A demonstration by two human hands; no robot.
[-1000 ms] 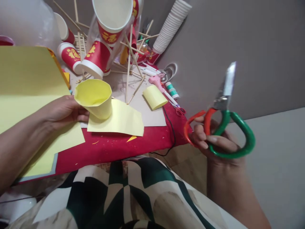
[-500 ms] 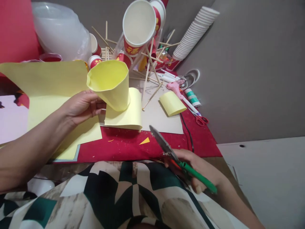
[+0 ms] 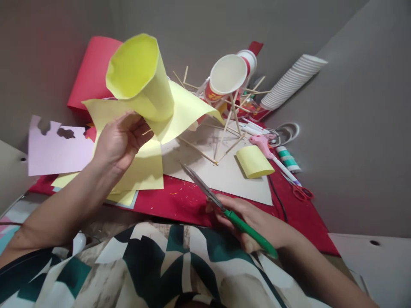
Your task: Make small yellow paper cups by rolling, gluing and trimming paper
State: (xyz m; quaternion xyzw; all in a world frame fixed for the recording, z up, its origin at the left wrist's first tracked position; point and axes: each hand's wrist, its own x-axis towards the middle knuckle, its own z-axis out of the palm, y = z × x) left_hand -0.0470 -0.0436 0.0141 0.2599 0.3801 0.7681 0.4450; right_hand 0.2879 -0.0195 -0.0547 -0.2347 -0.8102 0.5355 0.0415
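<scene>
Risk first: blade tips aimed toward 10 o'clock, up at the raised paper; a hasty bite could go in crooked or nick a fingertip, since paper held in the air flexes. Loose curl could also spring open if the pinch slackens.

Left hand [image 3: 120, 141]: fingers [image 3: 141, 130] closed in a narrow pinch on the yellow paper cone [image 3: 141, 79], lifted clear of the table, mouth tilted toward 11 o'clock, flat tail of the sheet trailing toward 3 o'clock.

Right hand [image 3: 253, 220]: curled tight through the green handles of the scissors [image 3: 221, 203], blades nearly together, low at 5 o'clock of the cone, well apart from it.

Beyond: red table cover [image 3: 180, 201], grey card [image 3: 224, 171], small yellow roll [image 3: 255, 161], skewer-and-cup frame [image 3: 227, 83] at 1 o'clock.
</scene>
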